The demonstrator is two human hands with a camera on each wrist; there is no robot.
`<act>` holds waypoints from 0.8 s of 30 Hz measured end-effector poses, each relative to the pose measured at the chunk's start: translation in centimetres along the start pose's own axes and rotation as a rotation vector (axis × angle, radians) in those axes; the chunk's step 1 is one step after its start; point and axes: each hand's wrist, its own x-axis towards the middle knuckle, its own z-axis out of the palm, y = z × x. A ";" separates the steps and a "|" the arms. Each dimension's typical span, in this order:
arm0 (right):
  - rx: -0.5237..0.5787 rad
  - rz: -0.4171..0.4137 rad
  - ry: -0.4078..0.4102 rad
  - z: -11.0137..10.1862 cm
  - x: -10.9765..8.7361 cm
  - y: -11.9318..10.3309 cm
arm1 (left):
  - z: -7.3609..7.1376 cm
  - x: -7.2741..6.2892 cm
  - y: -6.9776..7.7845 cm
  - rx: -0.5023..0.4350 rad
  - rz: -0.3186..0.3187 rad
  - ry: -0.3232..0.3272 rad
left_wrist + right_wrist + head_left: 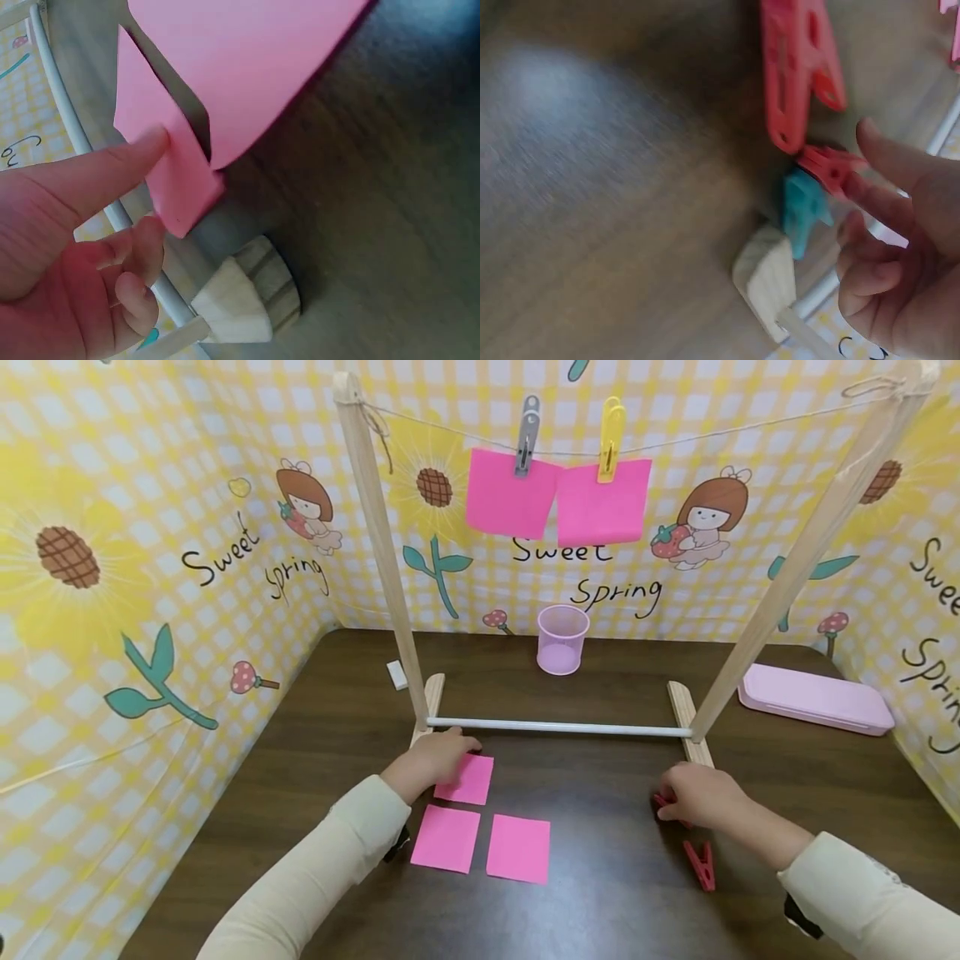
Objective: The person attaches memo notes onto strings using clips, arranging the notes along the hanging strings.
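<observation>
My left hand (438, 756) pinches a pink paper square (169, 150) by its edge, thumb on its face and index finger hidden behind it. Two more squares, one left (446, 838) and one right (518, 848), lie just in front. My right hand (703, 793) is over a red clothespin (829, 169); the index finger touches it while the thumb stands apart. Beside that clothespin is a teal one (802, 210), hidden in the head view. Another red clothespin (701, 865) lies nearer to me.
A wooden frame (386, 560) carries a string with two pink squares hung by a grey clothespin (527, 435) and a yellow clothespin (611, 439). A white bar (558, 727) joins its feet. Behind stand a pink mesh cup (561, 647) and a pink case (813, 697); a white block (397, 675) lies left.
</observation>
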 end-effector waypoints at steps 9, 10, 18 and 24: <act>0.085 -0.053 0.064 -0.7 -0.3 -0.9 | 0.0 -0.6 -1.2 -0.022 0.033 0.103; 0.107 -0.065 0.061 -1.2 -0.2 -1.1 | -0.3 -0.7 -1.4 -0.035 0.029 0.097; 0.275 -0.245 0.127 -7.1 0.6 -3.2 | -5.8 -3.3 -2.2 -0.226 0.004 0.207; 0.281 -0.306 0.261 -12.4 0.8 -6.0 | -10.1 -4.9 -2.5 -0.632 -0.045 0.559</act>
